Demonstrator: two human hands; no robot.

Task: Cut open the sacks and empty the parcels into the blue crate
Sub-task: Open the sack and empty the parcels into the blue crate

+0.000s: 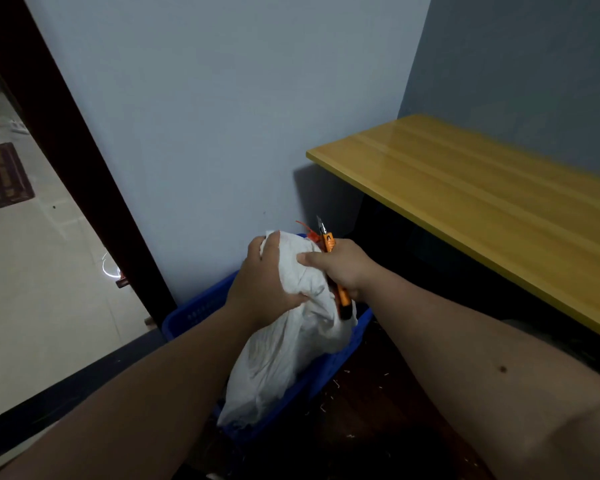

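Observation:
A white sack (pixel 278 355) stands in the blue crate (pixel 187 315) on the floor by the wall. My left hand (pixel 262 284) grips the bunched top of the sack from the left. My right hand (pixel 340 268) presses the sack's top from the right and also holds an orange utility knife (pixel 329 244), blade out and pointing up. An orange tie (pixel 309 232) sticks out at the sack's neck behind my fingers. The crate's inside is hidden by the sack.
A yellow wooden table (pixel 482 199) stands to the right, its near corner just above the crate. A dark door frame (pixel 77 161) runs down the left, with a tiled floor (pixel 49 289) and a mat (pixel 4 178) beyond. Small scraps lie on the dark floor (pixel 361 403).

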